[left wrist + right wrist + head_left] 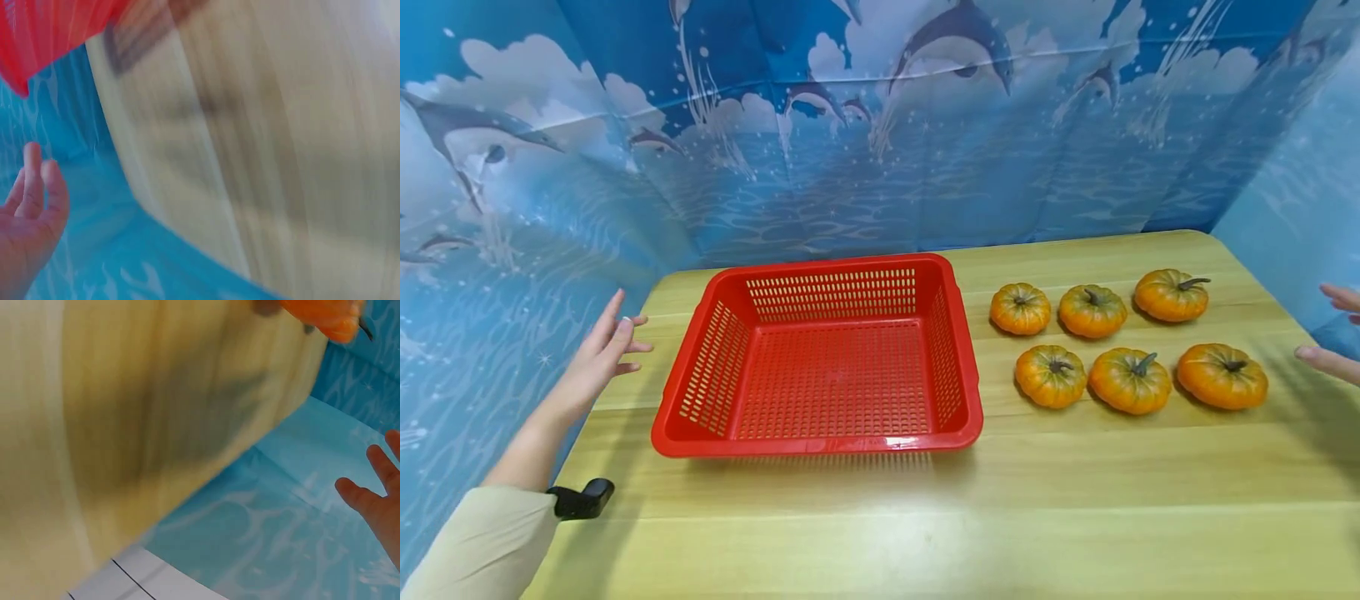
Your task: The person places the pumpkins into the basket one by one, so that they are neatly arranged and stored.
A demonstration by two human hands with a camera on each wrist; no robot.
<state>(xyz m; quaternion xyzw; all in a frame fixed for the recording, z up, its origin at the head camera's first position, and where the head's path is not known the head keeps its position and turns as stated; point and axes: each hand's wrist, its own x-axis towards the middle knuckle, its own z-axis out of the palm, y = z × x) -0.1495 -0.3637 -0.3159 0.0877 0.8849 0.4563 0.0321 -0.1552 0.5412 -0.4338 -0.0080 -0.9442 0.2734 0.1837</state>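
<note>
The left hand (597, 354) is near the left side of the red basket (835, 379), apart from it; its fingers are loosely spread and it holds nothing. The right hand (386, 509) is seen only in part, with its fingers extended and separated, and nothing is in its visible grasp. The basket stands on the left part of the wooden surface (880, 533). To the right of it, six orange pumpkins (1130, 382) lie in two rows of three. The right one of the front row is the nearest to the right hand. Behind the surface is a blue backdrop (865, 200) with dolphins.
</note>
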